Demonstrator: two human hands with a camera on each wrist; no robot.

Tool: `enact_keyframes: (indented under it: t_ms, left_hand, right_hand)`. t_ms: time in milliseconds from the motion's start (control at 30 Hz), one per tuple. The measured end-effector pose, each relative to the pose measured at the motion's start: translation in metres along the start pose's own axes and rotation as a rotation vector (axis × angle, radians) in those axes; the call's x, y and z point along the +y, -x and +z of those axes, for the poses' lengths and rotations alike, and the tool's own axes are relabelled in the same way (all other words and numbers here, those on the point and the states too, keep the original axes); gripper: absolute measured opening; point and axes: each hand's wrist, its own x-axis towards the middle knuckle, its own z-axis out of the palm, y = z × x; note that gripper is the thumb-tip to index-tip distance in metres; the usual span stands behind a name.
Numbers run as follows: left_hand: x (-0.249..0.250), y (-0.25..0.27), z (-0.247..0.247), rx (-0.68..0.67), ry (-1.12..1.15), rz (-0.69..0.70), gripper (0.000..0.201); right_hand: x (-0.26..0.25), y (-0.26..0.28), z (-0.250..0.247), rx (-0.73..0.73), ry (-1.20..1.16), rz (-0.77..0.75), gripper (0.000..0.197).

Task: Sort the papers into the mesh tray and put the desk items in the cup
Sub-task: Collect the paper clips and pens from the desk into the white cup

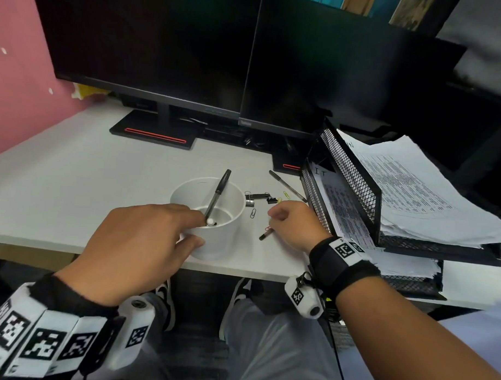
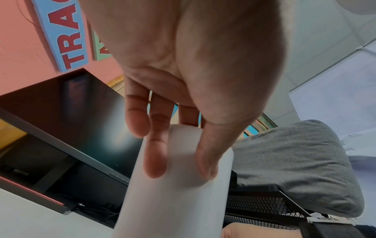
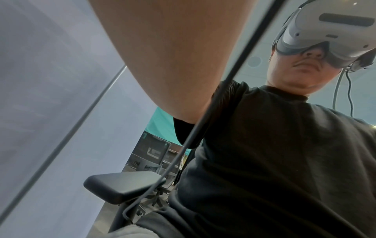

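Left hand: the left hand [image 1: 133, 245] is wrapping thumb and fingers [image 2: 155, 159] round the white cup [image 1: 214, 217], holding its near wall.
Right hand: the right hand [image 1: 293, 222] is resting on the desk [image 1: 73, 183], its fingers curled over a dark pen [image 1: 266, 234]; whether they are clamping it cannot be told.
Pens, three: one is leaning inside the cup just beyond the left fingertips; one is poking out beneath the right fingers; one pen [image 1: 287, 186] is lying beyond the right knuckles.
Clips: binder clips [image 1: 257, 197] and a paper clip [image 1: 253, 213] are lying between the two hands' fingertips; exact count unclear.
Mesh tray [image 1: 354, 179]: standing beside the right hand, two tiers, both holding papers [image 1: 414, 190].
Monitors, two: standing beyond both hands.
View differences: the left wrist view is showing the finger contact on the cup; the right wrist view is showing only forearm, torso and a chair armrest [image 3: 124, 185], no fingers.
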Motion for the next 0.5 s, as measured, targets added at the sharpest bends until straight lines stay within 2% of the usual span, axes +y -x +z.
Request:
enact_keyframes:
  t_ms: [133, 167, 300, 500]
  left_hand:
    - [0.0, -0.001, 0.0, 0.004, 0.003, 0.002, 0.017]
    - [0.001, -0.001, 0.0, 0.006, 0.004, 0.002, 0.017]
    - [0.002, -0.001, -0.001, 0.004, 0.015, 0.001, 0.017]
    - [0.001, -0.001, 0.0, -0.007, 0.013, -0.005, 0.017]
  right_hand:
    - [0.004, -0.007, -0.008, 0.214, 0.059, -0.014, 0.025]
    - [0.005, -0.009, -0.01, 0.221, 0.108, -0.007, 0.028]
    - [0.003, -0.012, -0.011, 0.01, 0.317, 0.001, 0.034]
    - [-0.006, -0.016, -0.008, -0.096, 0.473, -0.127, 0.025]
